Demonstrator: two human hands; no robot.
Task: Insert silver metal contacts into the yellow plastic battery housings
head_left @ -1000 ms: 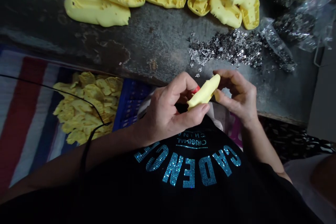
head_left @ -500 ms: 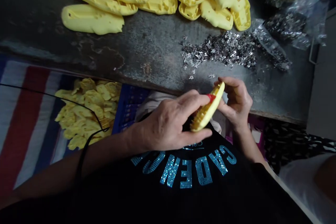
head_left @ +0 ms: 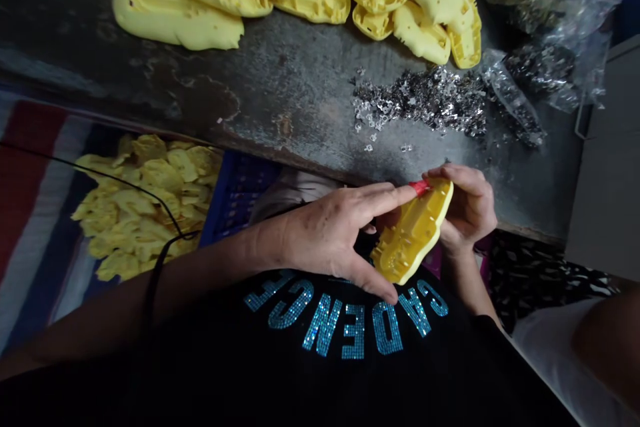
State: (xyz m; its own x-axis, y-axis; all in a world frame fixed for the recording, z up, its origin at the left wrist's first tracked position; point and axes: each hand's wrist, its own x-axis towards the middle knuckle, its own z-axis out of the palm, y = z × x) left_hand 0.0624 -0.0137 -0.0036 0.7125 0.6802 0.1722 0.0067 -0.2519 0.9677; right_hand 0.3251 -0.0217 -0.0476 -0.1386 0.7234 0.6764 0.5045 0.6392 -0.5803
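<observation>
A yellow moulded plastic shell half (head_left: 417, 230) is held between my two hands in front of my chest, its ribbed hollow inside turned toward me. My left hand (head_left: 325, 227) holds it from the left: the index finger, with red wrapping at its tip, touches the upper end, and the thumb is by the lower end. Its other fingers are partly hidden behind the shell. My right hand (head_left: 470, 207) grips the upper right edge with curled fingers. Beyond the hands, a heap of small silvery metal pieces (head_left: 425, 103) lies on the dark worktable (head_left: 300, 93).
Several more yellow shells (head_left: 185, 17) lie along the table's back. Clear plastic bags (head_left: 550, 0) of metal pieces stand at right. Below the table edge at left are a pile of yellow parts (head_left: 155, 200) and a blue crate (head_left: 240, 187). A black cord (head_left: 165, 210) crosses my left forearm.
The shell has turned from edge-on so its hollow inside shows more. Both hands have shifted slightly right and down, and my left thumb has moved lower.
</observation>
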